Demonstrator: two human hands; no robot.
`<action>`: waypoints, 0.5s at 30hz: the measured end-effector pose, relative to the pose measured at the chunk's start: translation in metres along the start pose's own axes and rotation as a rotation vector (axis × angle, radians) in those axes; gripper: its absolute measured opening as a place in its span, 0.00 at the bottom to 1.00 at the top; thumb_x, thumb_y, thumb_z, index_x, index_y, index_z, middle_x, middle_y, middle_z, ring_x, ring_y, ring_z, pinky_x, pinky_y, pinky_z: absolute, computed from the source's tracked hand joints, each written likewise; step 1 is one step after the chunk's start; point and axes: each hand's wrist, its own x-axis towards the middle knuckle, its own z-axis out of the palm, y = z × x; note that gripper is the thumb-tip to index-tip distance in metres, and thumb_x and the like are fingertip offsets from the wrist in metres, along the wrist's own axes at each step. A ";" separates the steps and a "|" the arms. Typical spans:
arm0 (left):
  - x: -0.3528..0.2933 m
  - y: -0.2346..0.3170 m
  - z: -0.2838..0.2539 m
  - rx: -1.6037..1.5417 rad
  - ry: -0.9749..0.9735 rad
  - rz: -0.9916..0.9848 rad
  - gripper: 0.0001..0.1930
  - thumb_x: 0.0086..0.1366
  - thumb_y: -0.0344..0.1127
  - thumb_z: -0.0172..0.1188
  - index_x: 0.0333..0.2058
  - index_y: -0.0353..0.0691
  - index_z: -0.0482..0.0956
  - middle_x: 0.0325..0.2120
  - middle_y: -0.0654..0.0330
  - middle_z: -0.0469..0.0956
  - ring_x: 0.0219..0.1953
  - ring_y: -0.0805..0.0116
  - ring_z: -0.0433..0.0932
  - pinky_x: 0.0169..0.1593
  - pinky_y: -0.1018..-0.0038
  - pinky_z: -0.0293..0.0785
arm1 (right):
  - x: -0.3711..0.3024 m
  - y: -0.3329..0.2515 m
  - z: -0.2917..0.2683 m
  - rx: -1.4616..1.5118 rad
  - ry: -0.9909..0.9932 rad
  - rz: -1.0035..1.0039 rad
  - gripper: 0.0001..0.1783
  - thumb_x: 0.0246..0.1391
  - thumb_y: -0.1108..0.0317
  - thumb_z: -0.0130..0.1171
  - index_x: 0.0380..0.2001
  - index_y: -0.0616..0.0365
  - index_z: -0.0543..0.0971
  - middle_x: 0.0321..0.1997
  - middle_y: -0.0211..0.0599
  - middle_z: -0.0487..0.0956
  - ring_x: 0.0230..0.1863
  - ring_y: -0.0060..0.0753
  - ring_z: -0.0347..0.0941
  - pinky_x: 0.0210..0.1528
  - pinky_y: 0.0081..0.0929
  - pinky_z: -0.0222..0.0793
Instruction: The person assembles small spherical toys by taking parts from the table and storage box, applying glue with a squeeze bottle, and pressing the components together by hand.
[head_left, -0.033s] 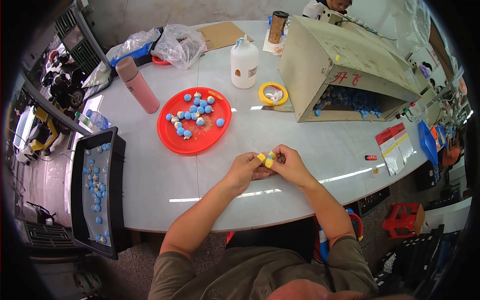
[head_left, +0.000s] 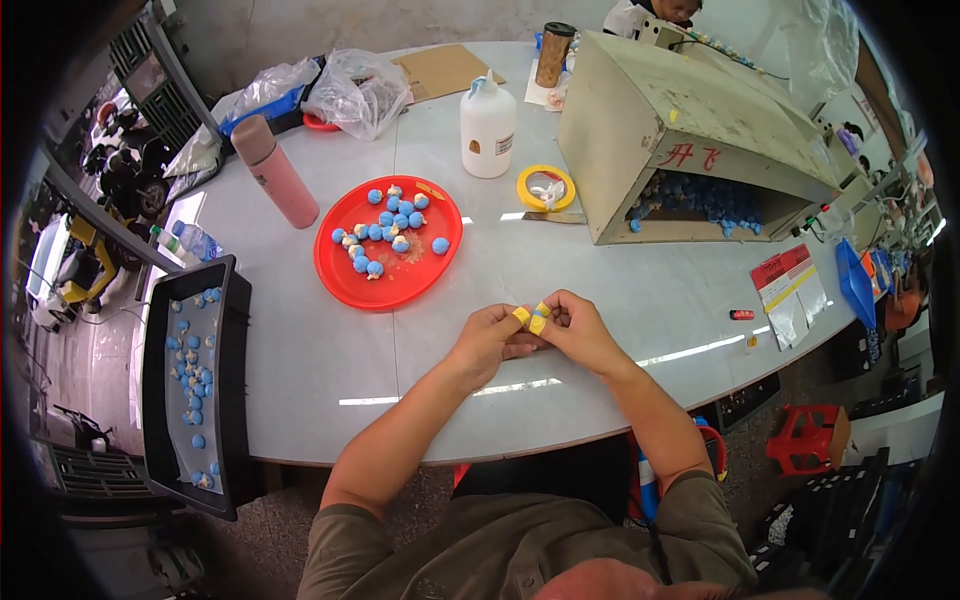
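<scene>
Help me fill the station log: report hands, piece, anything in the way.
Right hand pinches small blue piece, mostly hidden. Left hand close beside it, grip unclear. Red plate with blue balls ahead-left, apart from both hands.

Seen from above, a person's right-hand grip (head_left: pixel 580 332), thumb wrapped in yellow, pinches a small, mostly hidden blue piece (head_left: pixel 541 312); the left-hand grip (head_left: pixel 484 342) meets it over a grey worktop (head_left: pixel 300 370). Beyond, a red plate (head_left: pixel 425 275) holds blue-and-cream balls (head_left: pixel 376 231), between a pink bottle (head_left: pixel 278 180) and a white bottle (head_left: pixel 487 130). Far left, a black tray (head_left: pixel 238 350) carries similar balls (head_left: pixel 196 391)
</scene>
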 end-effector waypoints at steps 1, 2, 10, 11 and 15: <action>0.001 -0.001 0.000 0.003 -0.001 -0.002 0.11 0.69 0.36 0.53 0.43 0.35 0.72 0.38 0.54 0.79 0.39 0.66 0.81 0.42 0.76 0.77 | 0.001 -0.002 -0.001 0.002 0.003 0.000 0.08 0.54 0.68 0.60 0.31 0.63 0.75 0.24 0.26 0.73 0.26 0.12 0.66 0.28 0.15 0.64; 0.002 -0.003 -0.001 -0.007 0.022 0.034 0.10 0.68 0.36 0.53 0.42 0.35 0.73 0.37 0.55 0.79 0.38 0.67 0.81 0.40 0.77 0.77 | 0.002 -0.008 -0.001 0.098 -0.005 0.140 0.09 0.55 0.67 0.58 0.31 0.62 0.75 0.24 0.26 0.73 0.26 0.13 0.65 0.28 0.16 0.63; 0.005 -0.005 -0.005 -0.060 0.150 0.180 0.09 0.67 0.34 0.55 0.38 0.33 0.73 0.31 0.56 0.78 0.32 0.70 0.80 0.36 0.78 0.77 | 0.014 0.007 0.036 0.099 0.109 0.135 0.10 0.60 0.64 0.51 0.29 0.60 0.69 0.27 0.29 0.72 0.29 0.17 0.63 0.31 0.20 0.61; 0.005 -0.004 -0.006 -0.050 0.161 0.206 0.09 0.66 0.34 0.56 0.38 0.33 0.73 0.30 0.56 0.78 0.31 0.70 0.79 0.36 0.78 0.77 | 0.014 0.010 0.043 0.188 0.158 0.111 0.10 0.60 0.65 0.50 0.28 0.59 0.67 0.27 0.28 0.70 0.30 0.17 0.61 0.31 0.20 0.60; 0.006 -0.009 -0.002 -0.040 0.150 0.269 0.09 0.66 0.34 0.57 0.36 0.32 0.74 0.29 0.57 0.78 0.28 0.71 0.79 0.35 0.77 0.76 | 0.007 0.005 0.051 0.402 0.261 0.061 0.09 0.60 0.69 0.47 0.26 0.56 0.63 0.26 0.25 0.64 0.30 0.15 0.57 0.31 0.19 0.58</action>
